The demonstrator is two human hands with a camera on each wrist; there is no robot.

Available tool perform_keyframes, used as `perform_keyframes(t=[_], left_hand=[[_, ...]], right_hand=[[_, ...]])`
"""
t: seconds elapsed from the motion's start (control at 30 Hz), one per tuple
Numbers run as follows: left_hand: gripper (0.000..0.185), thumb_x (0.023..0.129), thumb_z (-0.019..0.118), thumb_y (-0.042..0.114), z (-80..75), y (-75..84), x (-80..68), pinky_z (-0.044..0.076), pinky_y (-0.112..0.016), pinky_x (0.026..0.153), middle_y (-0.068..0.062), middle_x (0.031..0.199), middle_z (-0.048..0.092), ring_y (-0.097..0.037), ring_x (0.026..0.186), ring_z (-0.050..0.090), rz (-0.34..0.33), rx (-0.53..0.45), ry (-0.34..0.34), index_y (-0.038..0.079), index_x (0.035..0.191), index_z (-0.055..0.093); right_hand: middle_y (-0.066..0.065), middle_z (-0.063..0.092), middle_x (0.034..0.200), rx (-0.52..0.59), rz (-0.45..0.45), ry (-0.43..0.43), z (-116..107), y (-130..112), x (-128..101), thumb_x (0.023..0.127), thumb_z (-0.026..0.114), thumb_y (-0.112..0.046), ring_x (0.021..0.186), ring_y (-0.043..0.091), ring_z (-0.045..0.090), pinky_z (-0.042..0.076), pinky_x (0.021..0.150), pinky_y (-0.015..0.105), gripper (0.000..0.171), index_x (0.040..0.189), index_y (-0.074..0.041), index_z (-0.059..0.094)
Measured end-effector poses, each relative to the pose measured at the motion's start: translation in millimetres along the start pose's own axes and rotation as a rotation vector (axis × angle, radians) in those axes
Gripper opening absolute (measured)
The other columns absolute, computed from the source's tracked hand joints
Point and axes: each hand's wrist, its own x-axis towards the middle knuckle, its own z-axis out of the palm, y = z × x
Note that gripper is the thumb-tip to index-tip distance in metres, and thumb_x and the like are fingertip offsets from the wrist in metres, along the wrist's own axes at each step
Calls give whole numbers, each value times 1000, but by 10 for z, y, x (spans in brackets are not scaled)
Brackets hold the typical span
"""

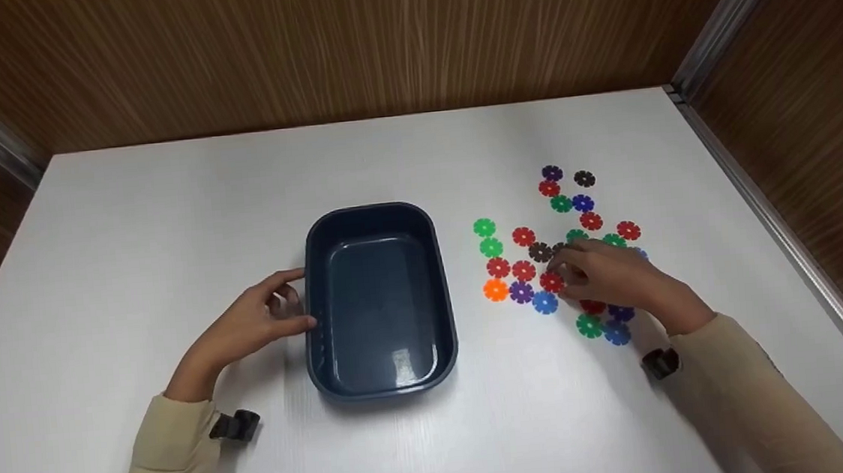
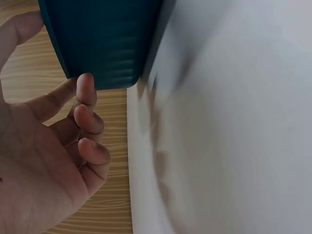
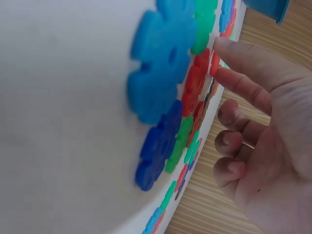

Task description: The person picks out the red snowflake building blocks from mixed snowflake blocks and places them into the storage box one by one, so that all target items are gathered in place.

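A dark blue plastic tub (image 1: pixel 319 297) stands mid-table with nothing inside. My left hand (image 1: pixel 292 299) rests against its left outer wall: thumb and index fingertip (image 2: pixel 86 87) touch the wall (image 2: pixel 105 44), and the other fingers are loosely curled. Several flower-shaped discs (image 1: pixel 584 201) in red, green, blue, purple, orange and brown lie flat to the tub's right. My right hand (image 1: pixel 561 274) is over this cluster. Its thumb and index finger pinch a red disc (image 1: pixel 550 282) that lies on the table. In the right wrist view the hand (image 3: pixel 222 63) meets that red disc (image 3: pixel 214 62) edge-on.
The white table (image 1: pixel 164 212) is bounded by brown wood-grain walls at the back and both sides, with a metal rail (image 1: pixel 790 237) along the right edge. A large light-blue disc (image 3: pixel 161 63) and a dark blue one (image 3: pixel 156 156) lie nearest my right wrist.
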Motion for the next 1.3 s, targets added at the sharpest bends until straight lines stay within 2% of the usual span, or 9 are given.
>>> perform_keyframes(t=[0.13,0.33,0.53,0.97,1.1,1.3], left_hand=[[69,78,73,28,-8,-7,-4,39,-22,64,-8,100,52,-14,78,46,5,1,-3,9,136,42],[69,77,74,28,-11,-12,0,39,-22,64,-8,98,52,-13,77,45,9,-16,-12,10,136,42],[70,78,74,28,-3,-28,2,39,-21,65,-7,95,52,-12,76,45,8,-36,-26,10,137,41],[70,78,74,27,-7,-42,-12,40,-21,66,-7,96,52,-12,76,46,6,-66,-19,10,136,41],[69,78,74,28,-7,-49,-10,41,-21,65,-7,96,53,-12,76,46,9,-49,-18,10,136,41],[69,78,73,28,-10,-57,-12,40,-21,64,-7,95,53,-12,76,46,16,-31,-15,10,136,42]], right_hand=[[3,60,109,2,9,-4,2,-17,7,79,72,-25,88,17,57,54,67,34,33,110,-22,65],[2,61,97,-16,7,-1,4,-42,19,80,71,-27,79,14,55,52,63,28,30,108,-19,65],[3,62,99,-82,-21,-2,5,-77,30,78,73,-28,84,15,55,54,66,30,33,106,-14,66],[2,60,89,-161,6,6,8,-107,64,70,76,-34,79,16,54,48,54,27,39,100,-12,66],[4,62,94,-178,-12,20,23,-97,58,73,74,-35,83,19,56,51,57,31,37,101,-11,67],[9,61,113,-175,4,1,16,-80,38,79,71,-37,100,26,58,54,71,42,41,112,-14,65]])
